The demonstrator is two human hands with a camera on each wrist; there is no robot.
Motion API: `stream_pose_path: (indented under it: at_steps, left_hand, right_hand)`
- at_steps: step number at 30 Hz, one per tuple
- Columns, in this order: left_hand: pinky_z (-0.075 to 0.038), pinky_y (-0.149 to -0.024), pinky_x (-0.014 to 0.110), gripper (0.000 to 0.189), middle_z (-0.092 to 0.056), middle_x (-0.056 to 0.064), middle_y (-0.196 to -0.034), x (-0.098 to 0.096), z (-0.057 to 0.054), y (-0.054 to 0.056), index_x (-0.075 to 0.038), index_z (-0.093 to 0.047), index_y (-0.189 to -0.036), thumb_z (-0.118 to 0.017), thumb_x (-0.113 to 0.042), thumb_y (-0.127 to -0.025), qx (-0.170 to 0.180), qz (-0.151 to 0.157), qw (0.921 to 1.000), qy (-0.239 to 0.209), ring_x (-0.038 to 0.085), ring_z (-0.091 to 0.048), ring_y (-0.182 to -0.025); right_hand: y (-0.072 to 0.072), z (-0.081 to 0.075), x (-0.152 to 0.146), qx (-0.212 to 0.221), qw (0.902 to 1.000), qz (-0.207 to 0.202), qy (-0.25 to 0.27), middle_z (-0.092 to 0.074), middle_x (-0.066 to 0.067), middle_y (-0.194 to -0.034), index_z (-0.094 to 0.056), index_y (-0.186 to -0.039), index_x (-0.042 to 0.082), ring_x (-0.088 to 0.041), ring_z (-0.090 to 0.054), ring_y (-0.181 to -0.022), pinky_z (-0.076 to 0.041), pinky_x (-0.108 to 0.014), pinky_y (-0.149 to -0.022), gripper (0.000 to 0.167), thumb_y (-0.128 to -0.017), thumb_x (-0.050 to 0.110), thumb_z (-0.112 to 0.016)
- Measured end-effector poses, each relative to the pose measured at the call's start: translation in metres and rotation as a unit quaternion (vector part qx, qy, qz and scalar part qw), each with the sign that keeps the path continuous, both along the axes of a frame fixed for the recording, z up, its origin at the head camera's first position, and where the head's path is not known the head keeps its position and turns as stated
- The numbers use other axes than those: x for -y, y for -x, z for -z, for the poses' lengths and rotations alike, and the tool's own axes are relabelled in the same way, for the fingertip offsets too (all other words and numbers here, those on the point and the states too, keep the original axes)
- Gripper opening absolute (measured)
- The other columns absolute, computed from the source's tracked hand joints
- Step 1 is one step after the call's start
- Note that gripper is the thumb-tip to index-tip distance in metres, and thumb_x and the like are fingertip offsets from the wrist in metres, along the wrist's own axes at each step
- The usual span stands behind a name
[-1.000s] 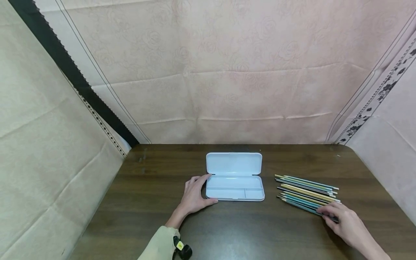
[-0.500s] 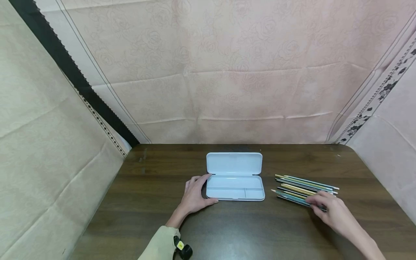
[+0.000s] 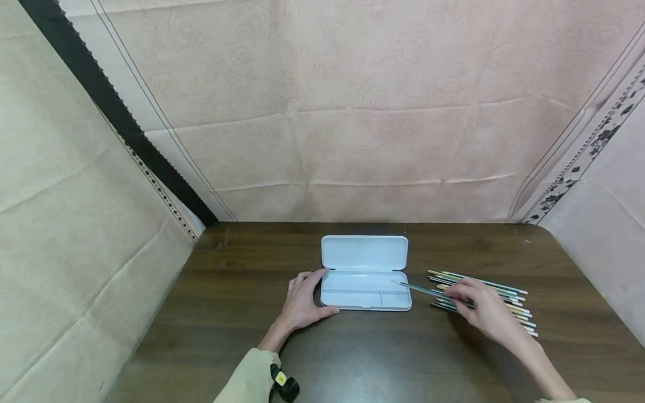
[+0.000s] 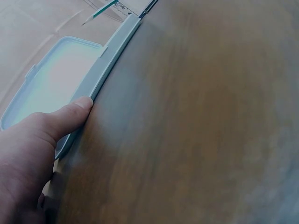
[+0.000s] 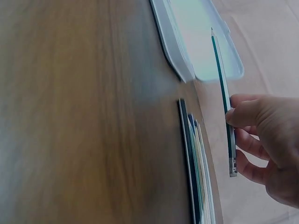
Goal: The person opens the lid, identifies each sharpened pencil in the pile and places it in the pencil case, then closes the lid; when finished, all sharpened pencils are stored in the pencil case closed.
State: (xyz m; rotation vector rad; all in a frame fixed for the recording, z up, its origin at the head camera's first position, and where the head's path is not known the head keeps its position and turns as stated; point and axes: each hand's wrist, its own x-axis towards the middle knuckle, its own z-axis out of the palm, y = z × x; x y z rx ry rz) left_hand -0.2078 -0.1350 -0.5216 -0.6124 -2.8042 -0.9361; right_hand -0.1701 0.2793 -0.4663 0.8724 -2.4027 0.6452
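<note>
A light blue pencil case (image 3: pixel 347 301) lies on the table with its lid (image 3: pixel 364 252) folded back; the tray has a long section and two smaller ones in front. My left hand (image 3: pixel 301 302) grips the case's left end, thumb along the front wall and fingers at the back corner. Pinched between the thumb and fingers of my right hand (image 3: pixel 484 310) is a teal pencil (image 5: pixel 221 74), raised above the table. Its sharp tip overlaps the tray's right part in the head view; its eraser end shows below the fingers in the right wrist view.
Several pencils (image 3: pixel 504 287), yellow, teal and dark, lie side by side right of the case, partly hidden under my right hand. The brown wooden table (image 3: pixel 242 347) ends at a pale cloth backdrop (image 3: pixel 363 140). A black strapped device (image 3: pixel 287 389) sits on my left wrist.
My right hand has picked the teal pencil up from the near side of the pile and carried it leftward toward the case. My left hand has stayed in place on the case.
</note>
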Motion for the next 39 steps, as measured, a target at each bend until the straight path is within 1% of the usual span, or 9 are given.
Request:
stream_pose_path:
  at_steps: [4, 9, 13, 16, 19, 25, 29, 33, 39]
  left_hand:
    - [-0.025, -0.104, 0.053, 0.089, -0.053, 0.004, -0.143, 0.0, 0.0, 0.001, -0.018, -0.046, -0.149, -0.084, -0.05, -0.075, -0.002, 0.002, 1.0, -0.001, 0.029, -0.042, -0.126]
    - [-0.026, -0.103, 0.053, 0.09, -0.053, 0.004, -0.143, 0.0, 0.0, 0.001, -0.017, -0.046, -0.149, -0.084, -0.05, -0.075, -0.004, 0.004, 1.0, -0.004, 0.03, -0.042, -0.126]
    - [-0.026, -0.104, 0.052, 0.09, -0.053, 0.003, -0.143, 0.0, 0.0, 0.001, -0.018, -0.046, -0.149, -0.084, -0.052, -0.075, -0.003, 0.005, 1.0, -0.001, 0.029, -0.042, -0.127]
    - [-0.026, -0.104, 0.052, 0.09, -0.053, 0.003, -0.143, 0.0, 0.0, 0.0, -0.018, -0.046, -0.149, -0.084, -0.052, -0.075, -0.002, 0.005, 1.0, 0.0, 0.028, -0.042, -0.126]
    - [-0.025, -0.104, 0.052, 0.09, -0.053, 0.003, -0.143, -0.001, 0.0, 0.0, -0.018, -0.046, -0.149, -0.084, -0.052, -0.075, -0.002, 0.006, 1.0, -0.001, 0.028, -0.042, -0.126]
    - [-0.025, -0.104, 0.051, 0.09, -0.053, 0.003, -0.143, -0.001, -0.001, 0.0, -0.018, -0.046, -0.15, -0.083, -0.052, -0.075, 0.0, 0.004, 1.0, -0.002, 0.028, -0.041, -0.126]
    - [-0.025, -0.104, 0.052, 0.089, -0.053, 0.003, -0.143, 0.0, -0.002, -0.001, -0.018, -0.046, -0.149, -0.084, -0.051, -0.075, -0.001, 0.004, 1.0, -0.003, 0.028, -0.041, -0.126]
    - [-0.026, -0.103, 0.052, 0.089, -0.053, 0.002, -0.143, 0.0, -0.001, -0.001, -0.018, -0.046, -0.149, -0.084, -0.051, -0.075, -0.005, 0.005, 1.0, -0.005, 0.028, -0.042, -0.126]
    - [-0.026, -0.103, 0.053, 0.09, -0.053, 0.003, -0.144, 0.001, 0.0, -0.001, -0.018, -0.046, -0.149, -0.084, -0.052, -0.075, -0.007, 0.007, 0.9999, -0.004, 0.029, -0.042, -0.125]
  right_hand:
    - [0.009, -0.001, 0.016, 0.013, 0.9999, -0.006, -0.004, -0.064, 0.007, -0.089, -0.076, -0.093, 0.014, -0.008, -0.056, -0.073, -0.048, -0.028, -0.06, 0.038, -0.068, -0.014, -0.081]
    - [0.019, -0.002, 0.033, 0.048, 0.9987, -0.016, -0.003, -0.06, 0.007, -0.087, -0.076, -0.092, 0.012, -0.007, -0.051, -0.07, -0.047, -0.027, -0.058, 0.034, -0.072, -0.014, -0.079]
    - [0.024, -0.002, 0.047, 0.094, 0.9955, -0.006, -0.011, -0.06, 0.008, -0.088, -0.077, -0.095, 0.013, -0.008, -0.051, -0.072, -0.048, -0.026, -0.06, 0.031, -0.076, -0.012, -0.079]
    - [0.027, -0.002, 0.056, 0.118, 0.9927, -0.001, -0.022, -0.063, 0.005, -0.091, -0.077, -0.097, 0.013, -0.01, -0.054, -0.076, -0.051, -0.029, -0.065, 0.029, -0.078, -0.009, -0.079]
    - [0.03, -0.002, 0.065, 0.122, 0.9919, 0.0, -0.034, -0.065, 0.002, -0.094, -0.077, -0.097, 0.013, -0.013, -0.056, -0.079, -0.053, -0.032, -0.068, 0.028, -0.079, -0.008, -0.079]
    - [0.036, -0.003, 0.082, 0.12, 0.9914, -0.002, -0.052, -0.066, -0.002, -0.097, -0.076, -0.095, 0.014, -0.016, -0.056, -0.081, -0.052, -0.034, -0.069, 0.025, -0.081, -0.006, -0.077]
    - [0.041, -0.002, 0.091, 0.126, 0.9904, -0.003, -0.057, -0.065, 0.0, -0.094, -0.077, -0.095, 0.015, -0.016, -0.056, -0.081, -0.051, -0.034, -0.07, 0.023, -0.081, -0.004, -0.078]
    - [0.047, 0.001, 0.099, 0.128, 0.9898, -0.017, -0.06, -0.063, 0.002, -0.091, -0.077, -0.094, 0.014, -0.014, -0.056, -0.079, -0.051, -0.034, -0.069, 0.022, -0.081, -0.004, -0.079]
    - [0.052, 0.006, 0.108, 0.136, 0.9882, -0.032, -0.062, -0.064, 0.003, -0.091, -0.077, -0.095, 0.014, -0.013, -0.057, -0.08, -0.052, -0.034, -0.071, 0.021, -0.082, -0.002, -0.079]
